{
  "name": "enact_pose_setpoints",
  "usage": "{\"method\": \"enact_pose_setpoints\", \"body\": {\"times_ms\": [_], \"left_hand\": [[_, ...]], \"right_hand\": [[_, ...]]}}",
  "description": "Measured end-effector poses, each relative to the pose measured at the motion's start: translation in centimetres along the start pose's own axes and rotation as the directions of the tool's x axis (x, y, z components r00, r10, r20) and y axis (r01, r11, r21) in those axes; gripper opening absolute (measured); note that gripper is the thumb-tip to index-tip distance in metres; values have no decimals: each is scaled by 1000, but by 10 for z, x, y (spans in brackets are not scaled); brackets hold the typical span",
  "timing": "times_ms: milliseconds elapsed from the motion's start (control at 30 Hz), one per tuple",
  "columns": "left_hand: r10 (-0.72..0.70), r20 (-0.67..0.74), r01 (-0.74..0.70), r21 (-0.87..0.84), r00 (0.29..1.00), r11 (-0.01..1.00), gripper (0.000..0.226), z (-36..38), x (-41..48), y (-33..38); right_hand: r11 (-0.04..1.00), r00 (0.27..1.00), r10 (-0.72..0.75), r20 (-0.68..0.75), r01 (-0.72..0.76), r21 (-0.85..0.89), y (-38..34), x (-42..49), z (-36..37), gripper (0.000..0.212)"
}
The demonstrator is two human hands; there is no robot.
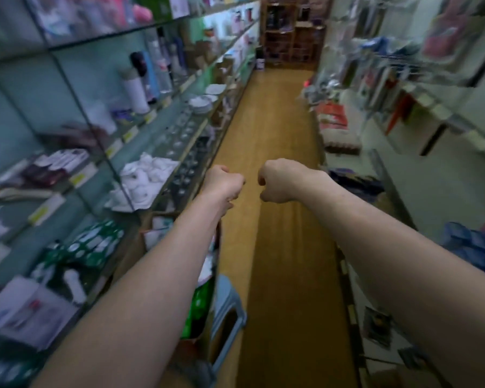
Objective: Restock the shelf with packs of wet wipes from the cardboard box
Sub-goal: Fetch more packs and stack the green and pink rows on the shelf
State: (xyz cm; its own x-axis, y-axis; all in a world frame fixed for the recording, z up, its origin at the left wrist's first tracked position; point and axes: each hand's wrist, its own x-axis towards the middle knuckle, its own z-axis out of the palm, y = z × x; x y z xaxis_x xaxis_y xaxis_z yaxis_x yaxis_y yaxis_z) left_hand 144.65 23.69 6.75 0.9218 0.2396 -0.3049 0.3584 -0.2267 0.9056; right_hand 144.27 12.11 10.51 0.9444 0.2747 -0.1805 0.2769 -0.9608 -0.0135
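Two empty fists mid-frame: left hand (224, 182) and right hand (278, 181), fingers curled. Wet wipe packs (95, 245), lower left, likely soft, slick; grip across flat sides.

left hand (225, 182), right hand (278, 181): empty fists

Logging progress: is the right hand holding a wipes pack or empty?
Empty: the right hand is curled into a fist, nothing in it.
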Motion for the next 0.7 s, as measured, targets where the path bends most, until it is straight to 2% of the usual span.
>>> {"method": "enact_pose_setpoints", "body": {"times_ms": [267, 367, 433, 533, 633, 700], "left_hand": [[-184, -117, 185, -4, 976, 983, 39, -129, 50, -77], [-299, -158, 292, -67, 941, 954, 5, -158, 58, -108], [-364, -174, 353, -92, 915, 931, 16, -170, 65, -128], [-448, -196, 429, -137, 872, 893, 9, -183, 73, -151], [-536, -196, 504, -189, 821, 843, 29, -193, 79, -178], [-589, -208, 550, -218, 781, 806, 33, -198, 82, -198]], "right_hand": [[984, 975, -177, 134, 172, 43, -122, 76, 47, 34], [970, 946, -243, 215, 243, 26, -157, 99, 72, 29], [951, 910, -301, 284, 310, 14, -175, 114, 89, 30], [914, 855, -381, 352, 406, 2, -195, 134, 118, 35], [880, 800, -451, 395, 472, 48, -213, 149, 150, 40], [857, 750, -484, 451, 511, 68, -224, 157, 173, 40]]}}
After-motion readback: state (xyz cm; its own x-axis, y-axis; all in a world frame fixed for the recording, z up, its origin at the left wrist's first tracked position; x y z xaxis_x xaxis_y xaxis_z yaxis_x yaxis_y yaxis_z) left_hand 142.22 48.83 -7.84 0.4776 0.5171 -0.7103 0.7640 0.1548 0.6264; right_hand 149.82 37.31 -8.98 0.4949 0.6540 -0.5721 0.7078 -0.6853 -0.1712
